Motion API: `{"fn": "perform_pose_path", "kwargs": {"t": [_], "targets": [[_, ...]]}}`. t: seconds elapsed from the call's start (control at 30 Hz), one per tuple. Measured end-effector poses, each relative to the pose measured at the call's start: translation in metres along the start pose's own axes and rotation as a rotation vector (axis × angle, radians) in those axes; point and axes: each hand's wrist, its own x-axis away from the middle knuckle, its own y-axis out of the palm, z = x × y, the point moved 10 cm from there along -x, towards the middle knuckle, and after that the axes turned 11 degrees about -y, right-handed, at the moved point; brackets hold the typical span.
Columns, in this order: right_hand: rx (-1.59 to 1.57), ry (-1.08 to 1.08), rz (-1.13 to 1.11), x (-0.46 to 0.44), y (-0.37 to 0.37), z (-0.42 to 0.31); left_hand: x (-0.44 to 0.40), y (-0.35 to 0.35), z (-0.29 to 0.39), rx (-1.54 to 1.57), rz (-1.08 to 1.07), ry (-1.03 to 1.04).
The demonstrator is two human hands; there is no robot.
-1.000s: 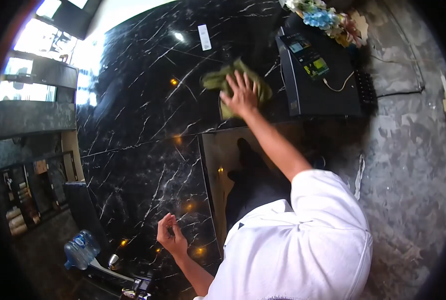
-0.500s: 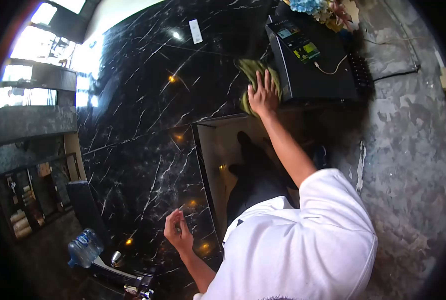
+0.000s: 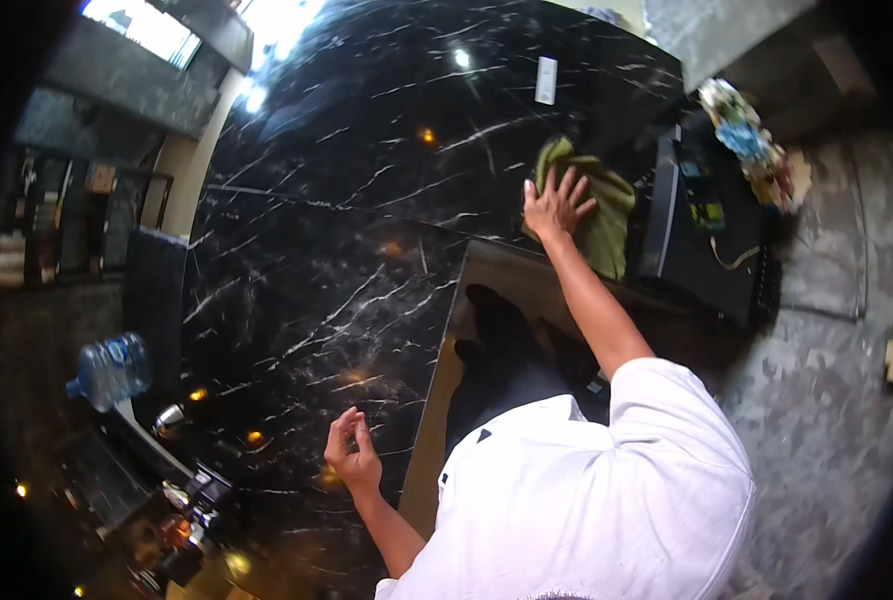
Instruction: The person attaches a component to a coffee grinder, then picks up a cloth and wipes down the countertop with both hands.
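Note:
My right hand (image 3: 559, 205) lies flat on a green cloth (image 3: 607, 215), fingers spread. The cloth rests on the black marble-patterned countertop (image 3: 307, 280), partly spread out and folded at its top. It lies close to the left side of a black box-like unit (image 3: 702, 225). Nearer my body, my left hand (image 3: 354, 450) hovers over the counter's lower part. Its fingers are loosely curled with the thumb apart, and nothing shows in it.
A white remote-like object (image 3: 546, 80) lies farther up the counter. Colourful flowers (image 3: 747, 135) stand behind the black unit, which carries a phone-like item (image 3: 705, 200) with a cable. At lower left are a clear water bottle (image 3: 112, 370) and a metal cup-like object (image 3: 169, 420).
The view has turned, shifting the counter's items. My right hand has moved away from the black unit, and the cloth under it is spread wider. My left hand stays curled in the air.

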Motion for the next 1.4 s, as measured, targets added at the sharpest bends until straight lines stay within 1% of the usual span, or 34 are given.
{"fn": "perform_pose_path", "kwargs": {"t": [0.07,0.13,0.17,0.23,0.3,0.37,0.4,0.43,0.57,0.63,0.67,0.73,0.77,0.8,0.87,0.93,0.97,1.0,1.07,1.13,1.17,1.23,1.3,1.33,1.4], "targets": [[-0.013,-0.186,-0.057,-0.034,0.007,-0.077,0.004,-0.010,-0.013,-0.010,0.082,-0.074],[-0.043,-0.411,0.005,-0.045,0.020,-0.164,0.009,-0.012,-0.018,-0.004,0.141,-0.140],[-0.157,-0.544,0.037,-0.031,0.014,-0.211,0.014,-0.014,-0.019,-0.008,0.175,-0.187],[-0.250,-0.806,-0.076,0.040,0.009,-0.286,0.028,-0.022,-0.020,-0.034,0.245,-0.281],[-0.411,-1.037,-0.262,0.147,0.000,-0.332,0.038,-0.028,-0.017,-0.041,0.305,-0.309],[-0.517,-1.230,-0.286,0.253,-0.009,-0.346,0.054,-0.024,-0.017,-0.021,0.370,-0.329],[-0.539,-1.287,-0.334,0.289,-0.017,-0.347,0.063,-0.022,-0.016,-0.011,0.397,-0.337],[-0.544,-1.305,-0.348,0.296,-0.019,-0.343,0.067,-0.019,-0.017,-0.012,0.413,-0.354],[-0.808,-1.590,-0.516,0.322,-0.031,-0.320,0.077,-0.006,-0.021,0.064,0.493,-0.368],[-0.867,-1.461,-0.430,0.259,-0.038,-0.310,0.076,0.007,-0.018,0.063,0.477,-0.383],[-0.878,-1.351,-0.387,0.225,-0.030,-0.303,0.073,0.011,-0.016,0.053,0.456,-0.383],[-0.679,-1.182,-0.305,0.137,-0.018,-0.283,0.063,0.022,-0.013,0.040,0.408,-0.374],[-0.509,-1.157,-0.192,0.090,-0.021,-0.272,0.062,0.025,-0.013,0.052,0.399,-0.376],[-0.504,-1.067,-0.109,0.041,-0.012,-0.250,0.058,0.028,-0.012,0.046,0.379,-0.363],[-0.297,-0.861,-0.010,-0.051,0.005,-0.198,0.051,0.033,-0.011,0.026,0.332,-0.336],[-0.147,-0.699,0.062,-0.127,0.028,-0.133,0.051,0.040,-0.014,0.027,0.300,-0.330],[-0.050,-0.640,0.125,-0.145,0.023,-0.102,0.052,0.042,-0.017,0.031,0.294,-0.338],[-0.020,-0.588,0.195,-0.147,0.015,-0.072,0.050,0.040,-0.020,0.030,0.295,-0.343],[0.092,-0.469,0.339,-0.123,0.002,-0.014,0.056,0.032,-0.025,0.023,0.317,-0.368],[0.097,-0.150,0.129,-0.090,0.001,0.031,0.060,0.029,-0.027,0.019,0.366,-0.350],[0.002,0.008,0.081,-0.076,0.012,0.049,0.063,0.026,-0.028,0.017,0.398,-0.366],[-0.061,0.104,0.056,-0.068,0.023,0.044,0.069,0.028,-0.028,0.079,0.391,-0.357],[-0.031,0.086,-0.070,-0.068,0.015,-0.020,0.082,0.025,-0.032,0.087,0.431,-0.388],[-0.035,0.052,-0.079,-0.058,0.006,-0.061,0.088,0.024,-0.033,0.088,0.440,-0.396],[-0.060,-0.407,-0.260,-0.012,0.014,-0.186,0.104,0.023,-0.037,0.087,0.460,-0.414]]}}
